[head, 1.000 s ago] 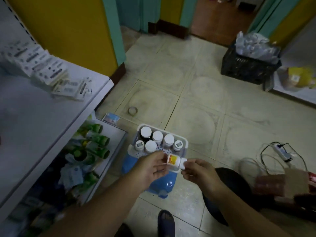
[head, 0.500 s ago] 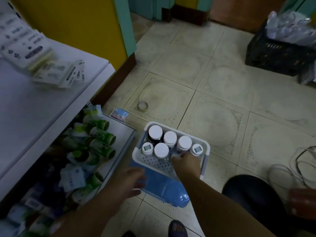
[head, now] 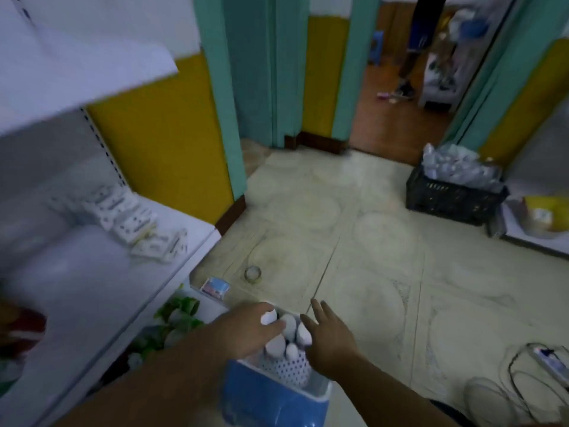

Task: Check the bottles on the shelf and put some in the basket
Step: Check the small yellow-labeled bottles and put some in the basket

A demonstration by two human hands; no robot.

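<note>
Whereas half a second earlier the right hand reached into the basket and the left hand rested at its near left side, the left hand point(head: 246, 332) now lies over the white caps of the bottles point(head: 288, 324), and the right hand point(head: 331, 337) is at the basket's right side. The right hand's fingers point(head: 320, 309) are straight, spread and hold nothing. The left hand's fingers point(head: 271, 329) are bent over the caps, with one white cap showing at the knuckles; blur prevents telling whether they grip it. The orange-labelled bottle held between both hands one second earlier no longer shows in either hand. The view has also risen, so a doorway is now in frame. The bottles stand upright in the far end of the white perforated basket point(head: 291, 369), which sits just beside the corner of the shelf point(head: 197, 254). Green bottles point(head: 180, 308) lie on the lower level of the shelf, left of the basket. The floor point(head: 369, 257) is open ahead and to the right. A tape roll point(head: 252, 274) lies ahead of the basket, a black crate point(head: 449, 201) stands well apart at far right, and a power strip point(head: 551, 360) with cables lies at near right.
</note>
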